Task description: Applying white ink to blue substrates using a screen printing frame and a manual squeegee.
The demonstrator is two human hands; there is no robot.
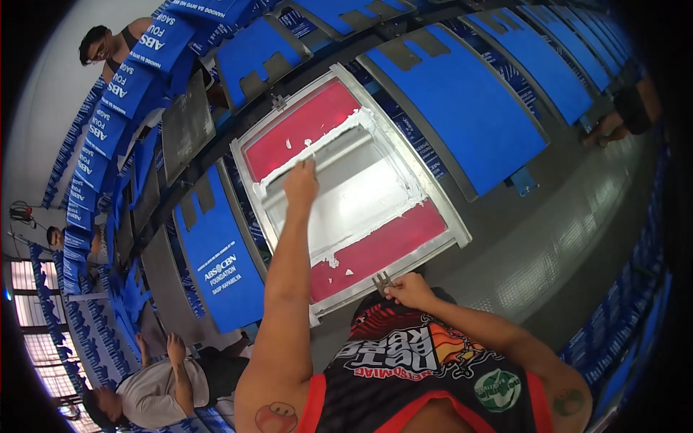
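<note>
In front of me lies a silk-screen frame (424, 166) with a pale metal rim, red bands at its far and near ends and a light mesh window between. White ink (289, 143) is smeared along the window's edges, with small blobs on the red. My left hand (301, 180) is closed on a squeegee (341, 152), a long bar lying across the far part of the window. At the frame's near edge, my right hand (410, 291) pinches a small metal bracket (382, 282) with prongs. A similar bracket (279, 102) sits at the far edge.
Blue printed fabric panels lie on boards beside the frame, one at left (220, 252) and a large one at right (462, 108). More boards run beyond. Printed blue cloths (90, 173) hang at left. A person (162, 386) stands lower left; others are farther off.
</note>
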